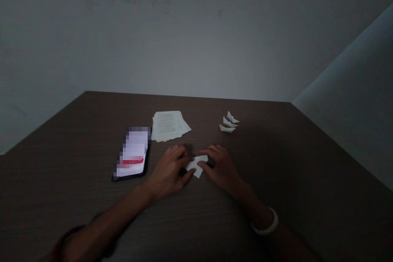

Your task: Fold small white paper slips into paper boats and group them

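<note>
A small piece of folded white paper (198,168) lies low over the table between my two hands, its lower end coming to a point. My left hand (172,168) grips its left side, with the thumb in front and the fingers behind. On the right side my right hand (221,166) pinches it, thumb on the near face and fingers curled behind the upper edge. Both hands partly cover the paper. Beyond my right hand, three small folded paper boats (229,123) stand close together in a row.
A stack of printed paper sheets (168,126) lies behind my left hand. To its left a phone (132,153) with a lit, blurred screen rests on the brown wooden table (101,118). A grey wall (196,57) rises behind the table's far edge.
</note>
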### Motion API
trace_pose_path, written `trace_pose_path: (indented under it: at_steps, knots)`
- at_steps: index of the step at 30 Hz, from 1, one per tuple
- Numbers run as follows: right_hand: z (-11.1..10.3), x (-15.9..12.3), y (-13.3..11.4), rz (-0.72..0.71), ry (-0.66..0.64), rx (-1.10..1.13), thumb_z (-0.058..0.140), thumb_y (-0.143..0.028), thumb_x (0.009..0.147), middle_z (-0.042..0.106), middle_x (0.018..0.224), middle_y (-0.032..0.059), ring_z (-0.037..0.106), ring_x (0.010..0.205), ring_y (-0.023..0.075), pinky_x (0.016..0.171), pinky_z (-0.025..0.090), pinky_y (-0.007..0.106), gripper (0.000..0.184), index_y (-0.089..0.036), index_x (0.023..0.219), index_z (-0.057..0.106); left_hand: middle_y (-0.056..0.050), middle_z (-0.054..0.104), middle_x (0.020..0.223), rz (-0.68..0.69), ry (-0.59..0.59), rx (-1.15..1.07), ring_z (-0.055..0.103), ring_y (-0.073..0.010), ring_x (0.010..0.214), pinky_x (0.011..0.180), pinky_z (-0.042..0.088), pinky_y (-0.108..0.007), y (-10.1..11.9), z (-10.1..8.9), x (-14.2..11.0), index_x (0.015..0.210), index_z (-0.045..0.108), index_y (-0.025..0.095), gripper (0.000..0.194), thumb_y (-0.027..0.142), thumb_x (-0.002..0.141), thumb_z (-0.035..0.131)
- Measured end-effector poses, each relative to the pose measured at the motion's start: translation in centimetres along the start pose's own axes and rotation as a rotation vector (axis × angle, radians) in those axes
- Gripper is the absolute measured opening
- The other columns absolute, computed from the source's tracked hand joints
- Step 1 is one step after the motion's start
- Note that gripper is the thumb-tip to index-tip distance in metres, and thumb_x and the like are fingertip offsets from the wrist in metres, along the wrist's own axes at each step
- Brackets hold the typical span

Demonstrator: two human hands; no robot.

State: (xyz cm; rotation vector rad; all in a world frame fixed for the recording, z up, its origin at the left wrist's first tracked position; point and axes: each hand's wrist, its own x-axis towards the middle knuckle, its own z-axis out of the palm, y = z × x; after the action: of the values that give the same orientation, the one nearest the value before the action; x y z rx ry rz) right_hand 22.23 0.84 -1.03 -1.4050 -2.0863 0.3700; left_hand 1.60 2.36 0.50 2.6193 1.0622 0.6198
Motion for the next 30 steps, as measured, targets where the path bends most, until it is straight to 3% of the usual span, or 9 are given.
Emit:
trace_pose_path:
  at_steps: [3,7,12,17,30]
  knots:
    - [0.0,-0.1,-0.1,0.002,0.057,-0.041,0.075,-0.025,0.079,0.063,0.101,0.0053,0.055,0.097,0.0224,0.086,0.042,0.036,0.025,-0.021,0.102,0.066,-0.009,0.058,0.096,-0.015,-0.044,0.016,0.051,-0.0268,0.092,0.079,0.042,-0.043,0.2,-0.1,0.1,0.098,0.068,0.016,0.023,0.035,0.085,0.063]
    - [0.0,-0.3,0.0,-0.050,0.011,-0.085,0.068,-0.025,0.086,0.063,0.091,0.0023,0.055,0.090,0.0192,0.084,0.041,0.035,0.002,-0.023,0.086,0.068,-0.008,0.060,0.095,-0.036,-0.063,-0.012,0.051,-0.0273,0.093,0.080,0.041,-0.043,0.0,0.0,0.1,0.099,0.069,0.018,0.024,0.037,0.085,0.065]
    - [-0.2,-0.6,0.3,-0.085,-0.035,-0.061,0.068,-0.025,0.086,0.065,0.092,0.0017,0.055,0.089,0.0185,0.084,0.040,0.034,0.004,-0.023,0.089,0.070,-0.006,0.062,0.098,-0.071,-0.061,-0.122,0.052,-0.0263,0.095,0.082,0.039,-0.042,-0.4,0.4,-0.2,0.098,0.067,0.019,0.018,0.031,0.083,0.067]
    - [-0.3,-0.8,0.2,-0.095,-0.034,-0.049,0.069,-0.025,0.084,0.065,0.093,0.0018,0.054,0.089,0.0187,0.083,0.041,0.034,0.006,-0.023,0.090,0.072,-0.002,0.063,0.085,-0.143,-0.062,-0.246,0.053,-0.0226,0.088,0.081,0.038,-0.039,-0.4,0.5,0.1,0.082,0.065,0.019,0.002,0.020,0.083,0.063]
    - [0.0,-0.9,0.3,-0.108,-0.028,-0.048,0.068,-0.027,0.085,0.064,0.092,0.0019,0.053,0.089,0.0188,0.082,0.040,0.035,0.007,-0.025,0.089,0.074,-0.004,0.064,0.080,-0.133,-0.072,-0.147,0.053,-0.0236,0.085,0.075,0.035,-0.037,0.3,0.9,0.8,0.080,0.067,0.019,0.015,0.020,0.088,0.054]
